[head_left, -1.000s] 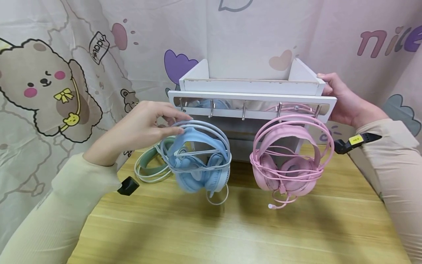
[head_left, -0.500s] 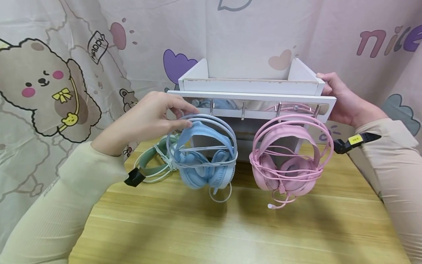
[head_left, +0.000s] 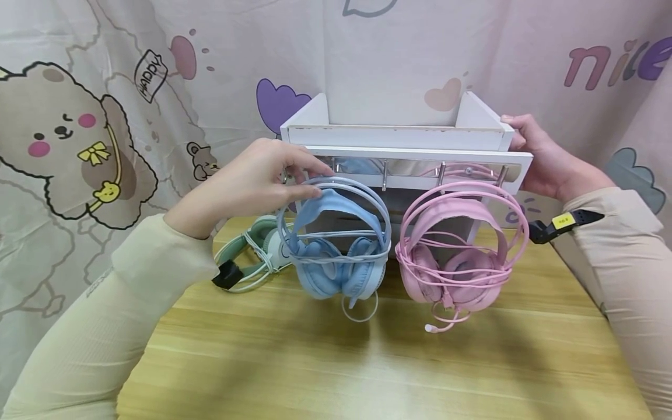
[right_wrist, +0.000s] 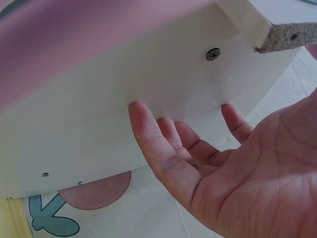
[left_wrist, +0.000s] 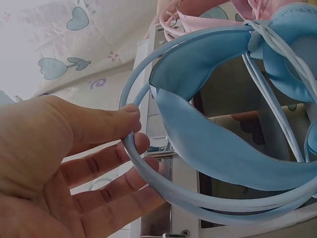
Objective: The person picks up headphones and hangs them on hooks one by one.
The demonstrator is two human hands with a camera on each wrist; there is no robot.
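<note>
The blue headset [head_left: 364,271] is showing two thin outer hoops, a soft inner headband and padded ear cups, with its pale cable wrapping around them and a loop dangling below. It is hanging in front of the left half of the white rack [head_left: 396,139], and the left hand [head_left: 262,175] is pinching its hoops between thumb and fingers. The right hand [head_left: 553,160] is spreading its fingers, pressing their tips against the rack's right side. A pink headset [head_left: 475,274] is hanging from the right end of the hook rail.

The rack is standing on a wood-grain table [head_left: 336,361], a green headset [head_left: 275,251] is lying at the left, and a cartoon-printed curtain [head_left: 388,64] is covering the far side.

Compared with half a second ago, the blue headset is sitting farther right, nearer the pink one, and more of the green headset is showing.
</note>
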